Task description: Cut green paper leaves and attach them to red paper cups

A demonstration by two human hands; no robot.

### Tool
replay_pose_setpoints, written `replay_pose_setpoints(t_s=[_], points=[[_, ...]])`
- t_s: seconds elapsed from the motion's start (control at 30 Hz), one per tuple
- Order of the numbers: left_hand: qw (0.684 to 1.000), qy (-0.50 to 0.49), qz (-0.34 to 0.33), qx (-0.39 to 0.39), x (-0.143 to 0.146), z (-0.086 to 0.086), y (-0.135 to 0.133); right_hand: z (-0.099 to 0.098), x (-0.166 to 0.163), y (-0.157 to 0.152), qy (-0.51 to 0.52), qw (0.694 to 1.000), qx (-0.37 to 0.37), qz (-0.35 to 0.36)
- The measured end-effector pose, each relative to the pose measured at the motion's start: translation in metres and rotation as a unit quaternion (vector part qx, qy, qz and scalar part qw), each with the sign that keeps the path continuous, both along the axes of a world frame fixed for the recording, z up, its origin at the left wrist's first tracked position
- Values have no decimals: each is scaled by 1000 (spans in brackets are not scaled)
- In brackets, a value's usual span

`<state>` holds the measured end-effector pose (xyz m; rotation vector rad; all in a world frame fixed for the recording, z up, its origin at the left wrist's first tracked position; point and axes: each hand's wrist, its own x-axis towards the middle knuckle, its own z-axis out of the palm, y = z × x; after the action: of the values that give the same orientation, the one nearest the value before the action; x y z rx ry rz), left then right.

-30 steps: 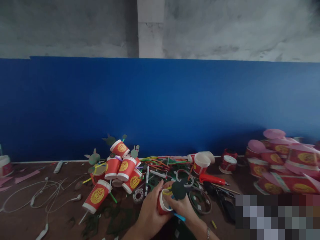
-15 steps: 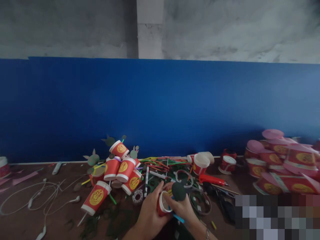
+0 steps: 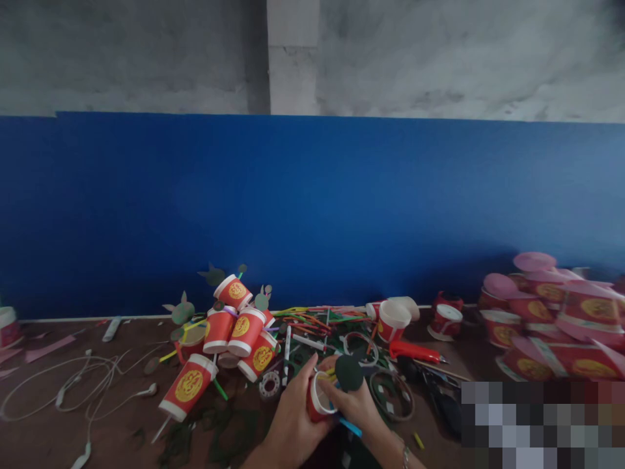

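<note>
My left hand (image 3: 291, 410) is wrapped around a red paper cup (image 3: 318, 409) with a white rim, which tilts so that its mouth faces up and right. My right hand (image 3: 354, 407) grips the cup's right side, its thumb reaching into the mouth. A blue straw (image 3: 349, 427) sticks out below that hand. By the right fingers stands a dark green paper disc (image 3: 349, 372), with a bit of yellow straw (image 3: 330, 376) beside it. What the right fingertips press on inside the cup is partly hidden.
Decorated red cups (image 3: 188, 386) with straws lie piled at left, near tangled white earphones (image 3: 105, 365). Behind my hands are colored straws (image 3: 305, 319), markers (image 3: 286, 348) and tape rolls (image 3: 269, 385). A red utility knife (image 3: 415, 352) and pink-topped cups (image 3: 537, 290) lie at right.
</note>
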<state>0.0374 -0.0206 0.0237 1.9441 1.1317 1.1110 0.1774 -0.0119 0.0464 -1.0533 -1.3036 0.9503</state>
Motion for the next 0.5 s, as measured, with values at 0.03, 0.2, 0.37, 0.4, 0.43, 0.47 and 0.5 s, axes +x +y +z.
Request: replay_pose_setpoints(t_s=[0.03, 0.2, 0.37, 0.4, 0.43, 0.47, 0.5], points=[[1000, -1, -2, -3, 0, 1, 0, 1, 0, 0, -1, 1000, 4, 2], [999, -19, -18, -27, 1, 6, -3, 2, -2, -1, 26, 1000, -17, 0], [999, -26, -19, -28, 2, 10, -4, -2, -5, 2, 63, 998, -21, -5], [999, -24, -17, -20, 2, 9, -4, -4, -4, 2, 64, 998, -28, 1], [1000, -25, -13, -11, 3, 7, -4, -7, -4, 1, 70, 997, -42, 5], [1000, -27, -8, -3, 3, 5, -3, -10, -3, 1, 85, 994, -62, 7], [1000, -31, 0, 4, 3, 3, -2, -14, -1, 0, 105, 991, -83, 5]])
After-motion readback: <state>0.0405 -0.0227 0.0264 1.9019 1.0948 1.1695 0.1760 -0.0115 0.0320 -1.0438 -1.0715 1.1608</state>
